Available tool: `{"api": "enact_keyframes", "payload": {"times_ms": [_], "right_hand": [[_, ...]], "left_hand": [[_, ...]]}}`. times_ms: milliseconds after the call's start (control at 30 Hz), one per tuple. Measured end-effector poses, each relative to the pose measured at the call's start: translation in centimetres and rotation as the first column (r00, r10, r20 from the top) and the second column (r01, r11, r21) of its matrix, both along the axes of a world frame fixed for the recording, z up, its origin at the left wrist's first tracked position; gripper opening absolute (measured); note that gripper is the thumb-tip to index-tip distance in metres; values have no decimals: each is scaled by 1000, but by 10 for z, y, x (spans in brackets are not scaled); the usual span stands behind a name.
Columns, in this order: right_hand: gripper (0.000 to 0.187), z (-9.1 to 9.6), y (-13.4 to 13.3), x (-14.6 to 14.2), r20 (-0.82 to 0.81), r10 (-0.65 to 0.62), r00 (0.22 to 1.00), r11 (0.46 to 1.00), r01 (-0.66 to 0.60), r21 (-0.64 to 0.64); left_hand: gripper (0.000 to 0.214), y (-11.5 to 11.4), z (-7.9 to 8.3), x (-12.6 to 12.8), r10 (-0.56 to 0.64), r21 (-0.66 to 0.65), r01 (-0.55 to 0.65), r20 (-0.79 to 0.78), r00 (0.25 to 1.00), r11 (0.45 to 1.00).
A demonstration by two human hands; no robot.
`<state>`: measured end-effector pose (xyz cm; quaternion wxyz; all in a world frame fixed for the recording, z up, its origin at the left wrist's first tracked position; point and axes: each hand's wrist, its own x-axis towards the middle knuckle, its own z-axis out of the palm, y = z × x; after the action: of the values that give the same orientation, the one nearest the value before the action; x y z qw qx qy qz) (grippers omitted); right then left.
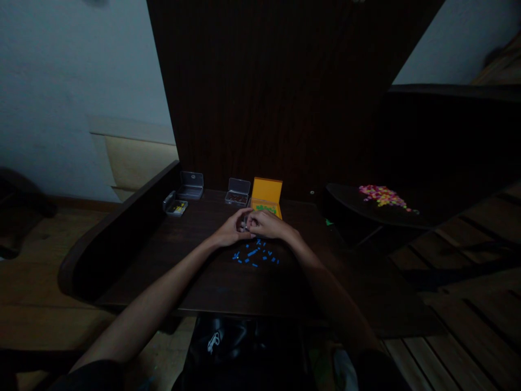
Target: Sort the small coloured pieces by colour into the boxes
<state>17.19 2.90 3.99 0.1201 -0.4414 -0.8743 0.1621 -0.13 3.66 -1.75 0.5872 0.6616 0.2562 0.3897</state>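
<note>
Both hands meet over the middle of the dark wooden desk (pixel 191 277). My left hand (pixel 228 232) curls its fingers and thumb round a small greyish, partly see-through thing (pixel 243 221), too dim to name. My right hand (pixel 266 224) reaches in from the other side with bent, closed fingertips at the same thing; whatever they pinch is hidden. Just below the hands, small blue pieces (pixel 253 253) lie scattered on the desk. Behind my right hand stands an open yellow box (pixel 267 190) holding green pieces (pixel 265 208).
Left of the yellow box is an open clear case (pixel 238 188) with dark contents. Farther left are another open clear case (pixel 191 190) and a small case with yellow pieces (pixel 177 207). A pile of pink and yellow bits (pixel 385 196) lies on the right-hand shelf (pixel 345 198). A raised side panel (pixel 122 228) borders the left.
</note>
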Motion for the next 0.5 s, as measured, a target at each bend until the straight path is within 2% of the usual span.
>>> {"api": "enact_keyframes", "payload": {"times_ms": [500], "right_hand": [[13, -4, 6, 8, 25, 31, 999, 997, -32, 63]], "left_hand": [[79, -4, 5, 0, 25, 0, -25, -26, 999, 1000]]}}
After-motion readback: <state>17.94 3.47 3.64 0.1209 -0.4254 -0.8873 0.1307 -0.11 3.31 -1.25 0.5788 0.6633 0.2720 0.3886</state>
